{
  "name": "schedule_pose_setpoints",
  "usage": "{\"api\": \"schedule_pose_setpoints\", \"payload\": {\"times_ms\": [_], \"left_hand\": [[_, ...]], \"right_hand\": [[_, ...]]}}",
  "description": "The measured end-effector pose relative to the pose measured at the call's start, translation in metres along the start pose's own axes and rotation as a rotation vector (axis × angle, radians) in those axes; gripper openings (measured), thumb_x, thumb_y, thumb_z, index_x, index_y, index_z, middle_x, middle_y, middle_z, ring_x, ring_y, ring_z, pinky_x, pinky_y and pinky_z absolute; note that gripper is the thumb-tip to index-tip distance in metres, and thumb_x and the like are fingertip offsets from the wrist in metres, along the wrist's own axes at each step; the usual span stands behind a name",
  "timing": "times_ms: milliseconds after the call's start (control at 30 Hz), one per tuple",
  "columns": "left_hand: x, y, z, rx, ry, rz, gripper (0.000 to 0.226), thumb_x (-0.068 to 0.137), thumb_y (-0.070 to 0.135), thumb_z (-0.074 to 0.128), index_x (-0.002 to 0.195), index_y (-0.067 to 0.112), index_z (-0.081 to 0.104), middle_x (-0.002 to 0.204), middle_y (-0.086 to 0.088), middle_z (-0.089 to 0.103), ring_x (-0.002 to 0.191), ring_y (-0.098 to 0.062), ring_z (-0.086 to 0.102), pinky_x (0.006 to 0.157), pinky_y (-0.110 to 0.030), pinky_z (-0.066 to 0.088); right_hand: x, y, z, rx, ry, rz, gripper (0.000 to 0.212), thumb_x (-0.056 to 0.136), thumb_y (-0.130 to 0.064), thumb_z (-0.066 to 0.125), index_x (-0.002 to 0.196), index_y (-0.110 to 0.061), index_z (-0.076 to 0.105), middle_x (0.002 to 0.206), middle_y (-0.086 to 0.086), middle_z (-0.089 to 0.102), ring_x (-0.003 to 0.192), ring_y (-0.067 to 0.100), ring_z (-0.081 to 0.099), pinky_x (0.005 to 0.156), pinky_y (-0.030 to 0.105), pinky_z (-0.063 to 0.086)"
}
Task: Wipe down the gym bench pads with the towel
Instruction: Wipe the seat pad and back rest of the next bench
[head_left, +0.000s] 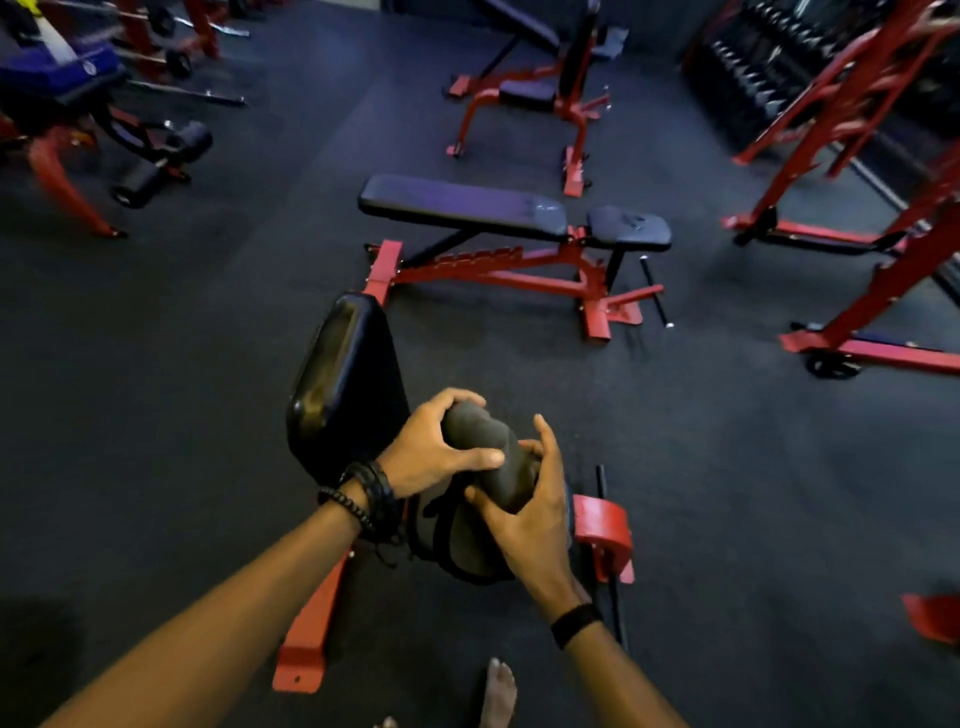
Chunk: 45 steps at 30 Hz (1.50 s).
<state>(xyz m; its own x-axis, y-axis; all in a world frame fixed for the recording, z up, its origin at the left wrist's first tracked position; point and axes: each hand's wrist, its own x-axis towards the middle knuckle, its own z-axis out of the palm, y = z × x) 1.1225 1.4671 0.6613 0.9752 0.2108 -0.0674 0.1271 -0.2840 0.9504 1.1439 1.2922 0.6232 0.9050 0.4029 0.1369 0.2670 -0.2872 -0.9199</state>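
Gripping a rolled dark towel (491, 457) with both hands, I am holding it just above the near bench, a little below the centre of the view. My left hand (441, 449) is curling over the roll's upper end, fingers on top and thumb lying along its side. My right hand (530, 512) is clamping the lower end from the 4 o'clock side, thumb across the front. Both grips are tight on the cloth. At 10 o'clock from the towel, the black back pad (345, 384) of the near bench is standing tilted upward, and the seat pad (467, 551) is lying right under my hands, mostly hidden. At 12 o'clock, well apart, a flat bench (462, 205) on a red frame is sitting on the dark floor (727, 467). My bare foot (497, 693) is showing at 6 o'clock.
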Motion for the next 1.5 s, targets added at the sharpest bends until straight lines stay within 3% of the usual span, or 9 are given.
{"api": "schedule_pose_setpoints", "payload": {"times_ms": [167, 333, 433, 533, 700, 933, 1300, 1400, 1500], "left_hand": [[-0.005, 0.023, 0.031, 0.165, -0.088, 0.097, 0.055, 0.052, 0.031, 0.087, 0.099, 0.029, 0.059, 0.104, 0.007, 0.063, 0.098, -0.01, 0.063, 0.088, -0.04, 0.054], [-0.005, 0.054, 0.078, 0.221, -0.206, 0.161, 0.048, 0.06, 0.012, 0.088, 0.098, 0.024, 0.06, 0.1, 0.01, 0.062, 0.092, -0.006, 0.062, 0.08, -0.033, 0.054], [-0.001, 0.064, 0.112, 0.233, -0.194, 0.146, 0.049, 0.061, 0.014, 0.09, 0.097, 0.02, 0.059, 0.098, 0.006, 0.063, 0.09, -0.009, 0.062, 0.078, -0.032, 0.054], [0.001, 0.06, 0.151, 0.488, -0.048, 0.034, 0.051, 0.057, 0.033, 0.09, 0.09, 0.031, 0.051, 0.093, 0.011, 0.06, 0.084, -0.009, 0.059, 0.072, -0.039, 0.053], [-0.001, 0.041, 0.191, 0.688, 0.13, -0.214, 0.037, 0.068, 0.057, 0.076, 0.09, 0.034, 0.057, 0.09, 0.014, 0.061, 0.082, -0.011, 0.059, 0.071, -0.035, 0.053], [-0.009, 0.016, 0.197, 0.691, 0.262, -0.393, 0.034, 0.084, 0.054, 0.064, 0.105, 0.028, 0.064, 0.102, 0.008, 0.054, 0.096, -0.012, 0.052, 0.081, -0.034, 0.046], [0.02, -0.066, 0.22, 0.112, 0.504, -0.699, 0.024, 0.08, 0.04, 0.075, 0.069, 0.027, 0.058, 0.07, 0.007, 0.058, 0.072, -0.015, 0.061, 0.06, -0.028, 0.042], [0.028, -0.088, 0.206, -0.022, 0.659, -0.809, 0.044, 0.083, 0.039, 0.073, 0.12, 0.019, 0.061, 0.112, -0.004, 0.066, 0.109, -0.025, 0.061, 0.085, -0.029, 0.048], [0.023, -0.098, 0.198, -0.098, 0.706, -1.006, 0.089, 0.087, 0.045, 0.065, 0.155, 0.018, 0.014, 0.153, -0.01, 0.036, 0.138, -0.032, 0.037, 0.11, -0.039, 0.037]], "right_hand": [[0.002, 0.016, -0.066, -0.053, -0.345, 0.06, 0.123, 0.059, -0.054, 0.089, 0.147, -0.058, 0.003, 0.151, -0.033, 0.012, 0.138, 0.002, 0.031, 0.111, 0.024, 0.036], [0.028, 0.026, -0.142, -0.499, -0.644, -0.085, 0.087, 0.063, -0.061, 0.081, 0.137, -0.049, 0.036, 0.151, -0.017, 0.026, 0.14, 0.01, 0.016, 0.118, 0.044, 0.013], [0.038, 0.037, -0.183, -0.63, -0.689, -0.125, 0.055, 0.071, -0.048, 0.083, 0.112, -0.029, 0.052, 0.114, -0.01, 0.048, 0.111, 0.008, 0.037, 0.107, 0.038, 0.024], [0.044, 0.062, -0.223, -0.68, -0.68, -0.165, 0.044, 0.074, -0.046, 0.081, 0.088, -0.034, 0.042, 0.079, -0.016, 0.05, 0.076, 0.003, 0.046, 0.075, 0.031, 0.034], [0.068, 0.087, -0.26, -0.592, -0.669, -0.229, 0.03, 0.08, -0.03, 0.076, 0.094, -0.036, 0.05, 0.095, -0.012, 0.058, 0.085, 0.007, 0.055, 0.07, 0.026, 0.04], [0.155, 0.096, -0.238, -0.681, -0.853, -0.355, 0.027, 0.087, -0.022, 0.069, 0.112, -0.032, 0.065, 0.112, -0.008, 0.067, 0.103, 0.014, 0.06, 0.087, 0.037, 0.051], [0.271, 0.108, -0.101, -1.037, -1.471, -0.422, 0.028, 0.083, -0.014, 0.073, 0.11, -0.017, 0.067, 0.1, -0.001, 0.058, 0.097, 0.019, 0.057, 0.079, 0.033, 0.048], [0.292, 0.109, -0.045, -1.048, -1.485, -0.45, 0.056, 0.085, -0.018, 0.074, 0.137, -0.016, 0.052, 0.128, 0.009, 0.056, 0.123, 0.029, 0.053, 0.096, 0.042, 0.046], [0.287, 0.123, -0.013, -1.205, -1.456, -0.466, 0.096, 0.089, -0.035, 0.07, 0.159, -0.023, 0.005, 0.162, 0.011, 0.018, 0.145, 0.04, 0.024, 0.11, 0.066, 0.023]]}}
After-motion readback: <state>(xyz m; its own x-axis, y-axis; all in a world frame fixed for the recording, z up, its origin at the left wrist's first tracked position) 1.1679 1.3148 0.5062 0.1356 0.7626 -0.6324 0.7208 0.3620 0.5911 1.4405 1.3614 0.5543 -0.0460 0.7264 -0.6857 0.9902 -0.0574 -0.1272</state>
